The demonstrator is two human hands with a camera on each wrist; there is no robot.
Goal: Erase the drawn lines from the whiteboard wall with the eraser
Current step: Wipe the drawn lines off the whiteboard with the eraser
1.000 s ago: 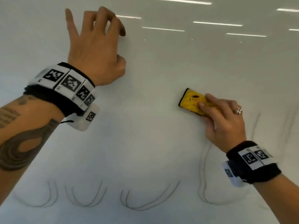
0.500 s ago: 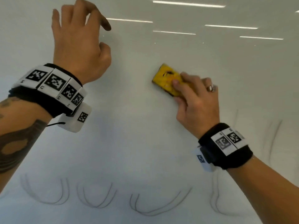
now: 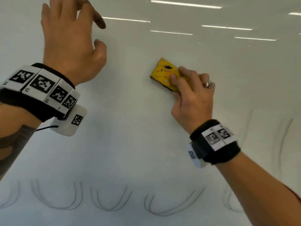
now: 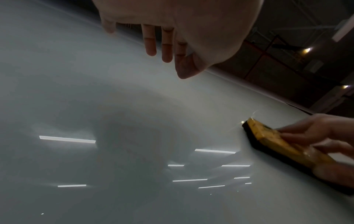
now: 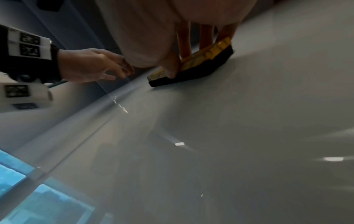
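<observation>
My right hand (image 3: pixel 192 95) grips a yellow eraser (image 3: pixel 164 72) with a black felt underside and holds it flat against the white whiteboard wall (image 3: pixel 130 128). The right wrist view shows the eraser (image 5: pixel 208 57) lying felt-down on the board under my fingers; the left wrist view shows this eraser (image 4: pixel 272 141) at its right edge. My left hand (image 3: pixel 70 38) hovers up left, fingers loosely bent, holding nothing. Grey curved drawn lines (image 3: pixel 105 201) run along the bottom of the board. Fainter drawn lines (image 3: pixel 283 136) stand to the right of my right wrist.
Ceiling lights reflect as bright bars (image 3: pixel 185 4) on the glossy board. The board's edge and a dark room behind it (image 4: pixel 306 53) appear in the left wrist view. A blue-lit pane (image 5: pixel 23 197) sits beyond the board's edge in the right wrist view.
My right hand has slid the eraser up and to the left across the board, away from the lines at the right. My left hand rose slightly and stayed empty.
</observation>
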